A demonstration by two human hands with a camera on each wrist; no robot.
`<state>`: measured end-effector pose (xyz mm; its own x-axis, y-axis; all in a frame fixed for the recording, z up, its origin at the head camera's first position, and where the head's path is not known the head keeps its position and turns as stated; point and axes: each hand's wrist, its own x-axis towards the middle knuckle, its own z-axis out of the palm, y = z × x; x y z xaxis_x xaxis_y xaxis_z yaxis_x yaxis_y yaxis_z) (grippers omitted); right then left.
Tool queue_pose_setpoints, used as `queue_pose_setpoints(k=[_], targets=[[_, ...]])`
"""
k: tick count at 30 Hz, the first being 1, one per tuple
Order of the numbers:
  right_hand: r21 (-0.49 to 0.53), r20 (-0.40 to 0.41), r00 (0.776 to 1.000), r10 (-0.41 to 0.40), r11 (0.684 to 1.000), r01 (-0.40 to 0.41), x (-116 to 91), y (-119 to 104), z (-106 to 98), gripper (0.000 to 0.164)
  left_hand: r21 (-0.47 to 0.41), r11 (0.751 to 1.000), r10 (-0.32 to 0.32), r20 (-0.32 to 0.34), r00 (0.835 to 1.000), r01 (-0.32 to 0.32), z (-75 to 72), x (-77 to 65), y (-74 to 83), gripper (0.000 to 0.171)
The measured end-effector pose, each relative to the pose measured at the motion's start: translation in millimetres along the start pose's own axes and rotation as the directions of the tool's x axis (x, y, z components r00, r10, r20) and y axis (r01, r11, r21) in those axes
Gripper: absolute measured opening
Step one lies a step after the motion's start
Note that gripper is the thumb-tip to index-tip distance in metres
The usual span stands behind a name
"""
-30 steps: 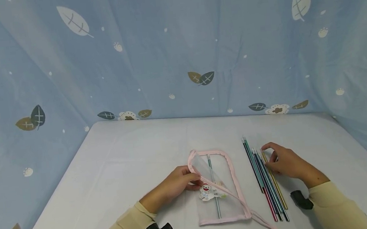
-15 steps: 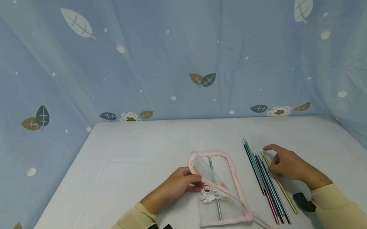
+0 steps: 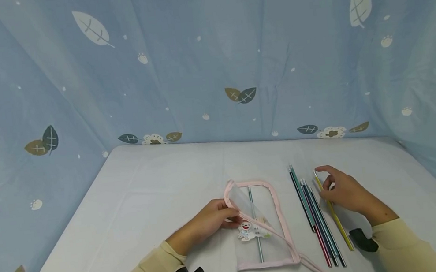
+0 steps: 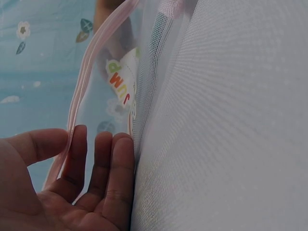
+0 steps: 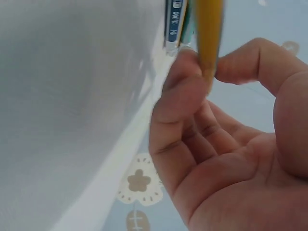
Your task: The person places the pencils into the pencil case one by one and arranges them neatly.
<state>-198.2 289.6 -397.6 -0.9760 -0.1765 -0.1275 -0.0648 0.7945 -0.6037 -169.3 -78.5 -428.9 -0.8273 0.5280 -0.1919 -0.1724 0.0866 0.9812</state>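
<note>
My left hand [image 3: 216, 216] pinches the lifted pink edge of a clear mesh pencil pouch [image 3: 278, 205]. In the left wrist view the pouch's pink trim [image 4: 85, 72] runs between thumb and forefinger, and a sticker [image 4: 122, 79] with coloured letters shows on the clear flap. One teal pencil [image 3: 260, 250] lies lengthwise in the pouch. My right hand [image 3: 345, 191] pinches a yellow pencil [image 3: 338, 223] near its far end; the right wrist view shows this yellow pencil [image 5: 210, 29] between thumb and fingers. The pencil slants, its near end to the right of the other pencils.
Several dark, teal and red pencils [image 3: 319, 219] lie in a loose bunch between pouch and right hand. A pink wrist strap [image 3: 315, 268] trails from the pouch's near right corner. A patterned blue curtain [image 3: 195, 67] borders the white table [image 3: 158, 177].
The right hand has drawn the yellow pencil away from the bunch to the right, and its far end is now raised. The left hand keeps the pouch edge lifted, almost still.
</note>
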Motion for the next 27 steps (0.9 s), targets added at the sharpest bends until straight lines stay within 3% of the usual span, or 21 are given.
queue_pose_setpoints(k=[7,13,23,27], targets=[[0.047,-0.036,0.999,-0.038,0.998,0.04,-2.1,-2.9,-2.4,0.072,-0.001,1.0,-0.015,-0.003,1.0,0.015,0.1,-1.7,0.6,0.024],[0.064,-0.14,0.988,-0.06,0.996,0.07,-4.4,-10.2,-2.9,0.075,-0.005,1.0,-0.006,-0.003,1.0,0.006,0.9,-1.5,1.6,0.024],[0.208,-0.312,0.945,-0.095,0.964,0.165,-8.2,-27.8,-1.8,0.072,0.012,1.0,-0.002,0.004,1.0,0.002,0.1,-0.7,1.9,0.026],[0.256,-0.346,0.931,-0.12,0.942,0.216,-8.2,-37.9,2.1,0.073,0.011,1.0,-0.008,0.001,1.0,0.008,-0.4,-0.7,2.6,0.025]])
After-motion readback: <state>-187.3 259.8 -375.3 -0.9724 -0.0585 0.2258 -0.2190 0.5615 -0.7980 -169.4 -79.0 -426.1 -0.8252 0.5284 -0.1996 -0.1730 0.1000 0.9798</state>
